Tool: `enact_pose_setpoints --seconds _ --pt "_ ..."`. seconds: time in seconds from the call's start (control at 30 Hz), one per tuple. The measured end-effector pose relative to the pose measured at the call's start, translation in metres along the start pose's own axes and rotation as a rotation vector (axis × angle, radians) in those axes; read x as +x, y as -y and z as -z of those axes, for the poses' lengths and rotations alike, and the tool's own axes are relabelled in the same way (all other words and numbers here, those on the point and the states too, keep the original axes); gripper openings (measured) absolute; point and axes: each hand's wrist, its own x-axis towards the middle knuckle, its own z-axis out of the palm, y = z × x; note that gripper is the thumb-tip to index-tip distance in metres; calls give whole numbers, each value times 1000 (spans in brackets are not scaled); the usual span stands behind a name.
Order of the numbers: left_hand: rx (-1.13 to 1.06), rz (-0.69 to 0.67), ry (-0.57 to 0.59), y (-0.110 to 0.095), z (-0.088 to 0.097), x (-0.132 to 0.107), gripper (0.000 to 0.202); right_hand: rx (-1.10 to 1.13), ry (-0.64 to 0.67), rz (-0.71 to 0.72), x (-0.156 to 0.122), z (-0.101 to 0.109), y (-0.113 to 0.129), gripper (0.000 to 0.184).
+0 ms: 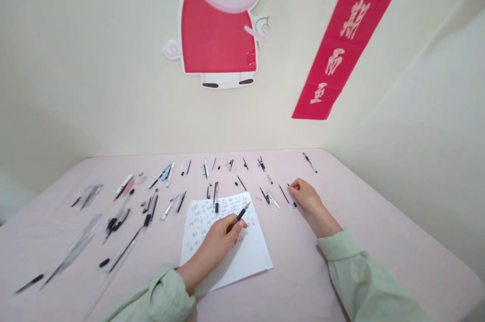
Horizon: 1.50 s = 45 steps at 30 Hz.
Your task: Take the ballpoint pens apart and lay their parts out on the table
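Note:
My left hand (217, 241) rests over a sheet of handwritten white paper (253, 256). Its fingers are closed round a black pen (242, 212), whose pale tip points up and to the right. Farther right, my right hand (307, 200) has its fingertips pinched together just above the pink tabletop. A tiny dark end shows at those fingertips, too small to name. Beside them lie a thin black refill (283, 194) and a small black cap (294, 204). Another capped pen (216, 205) lies across the paper's top edge.
Several taken-apart pens, tubes and caps lie in groups over the pink-covered table (379, 241). Clear barrels (273, 199) are left of my right hand. One pen (309, 162) lies at the back right. A wall with a pig cutout (220, 34) and red banner (348, 34) stands behind.

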Motion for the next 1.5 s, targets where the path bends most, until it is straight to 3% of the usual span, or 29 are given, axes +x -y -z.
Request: enact_pose_setpoints --seconds 0.33,0.47,0.6,0.67,0.73,1.0,1.27,1.5 --pt "-94 27 22 -3 4 -1 42 -22 -107 -17 -5 6 2 3" --pt "-109 18 54 -1 4 -1 43 310 -210 -8 -18 13 23 10" --pt "-93 0 45 1 3 -2 42 712 131 130 -43 12 64 20" --pt "-81 -10 36 2 2 -1 41 787 309 184 -57 8 84 19" --pt "-70 -25 30 2 1 -1 39 811 388 213 -69 5 99 18" --pt "-30 -61 52 2 1 0 35 846 449 193 -81 -2 111 15" --pt "-25 -80 85 1 2 -1 35 794 576 286 -96 -10 114 11" --pt "7 -118 81 2 2 -1 35 837 484 254 -113 -18 120 10"
